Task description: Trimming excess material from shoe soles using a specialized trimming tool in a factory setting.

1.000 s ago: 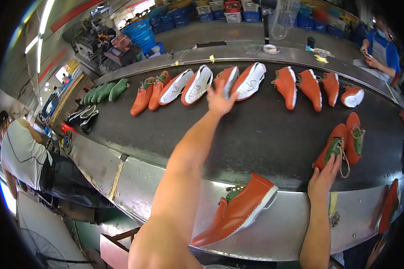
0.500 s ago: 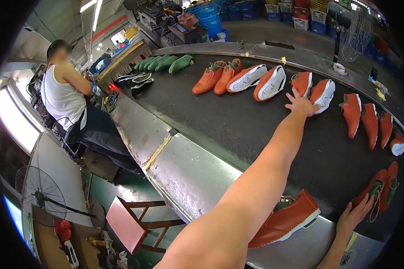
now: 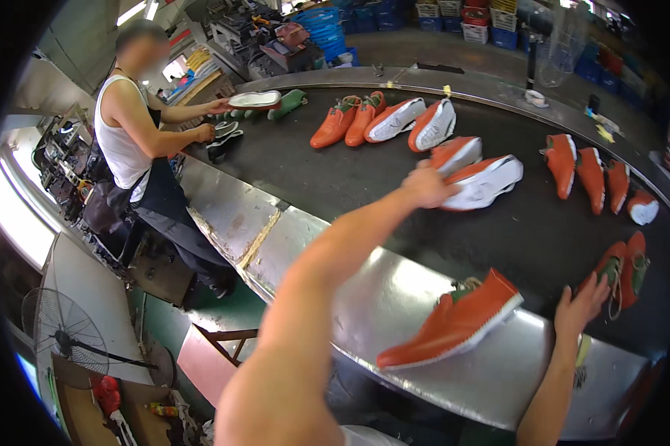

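My left hand [image 3: 426, 186] is closed at the toe ends of two orange-red shoes tipped to show their white soles, the nearer shoe [image 3: 483, 182] and the one behind it [image 3: 457, 154]. Its fingertips are hidden. At the right, my right hand [image 3: 584, 306] lies with fingers stretched out against the toe of a red shoe [image 3: 610, 269] with green lining and a loose lace. A matching shoe [image 3: 635, 271] stands beside that one. Between my arms, a single orange-red shoe [image 3: 454, 323] with a white sole rests on the metal ledge [image 3: 275, 253].
Orange-red shoes [image 3: 338, 123] line the far side of the dark belt [image 3: 290, 163], and several more [image 3: 591, 178] stand at the right. At the left a person [image 3: 130, 134] holds a white-soled shoe [image 3: 254, 99] near green shoe forms [image 3: 289, 104]. Below are a stool [image 3: 208, 364] and a fan [image 3: 63, 334].
My left hand has closed on the shoe pair and drawn it left and nearer. My right hand stays by its shoe. The person at the left has turned and lifted a white-soled shoe.
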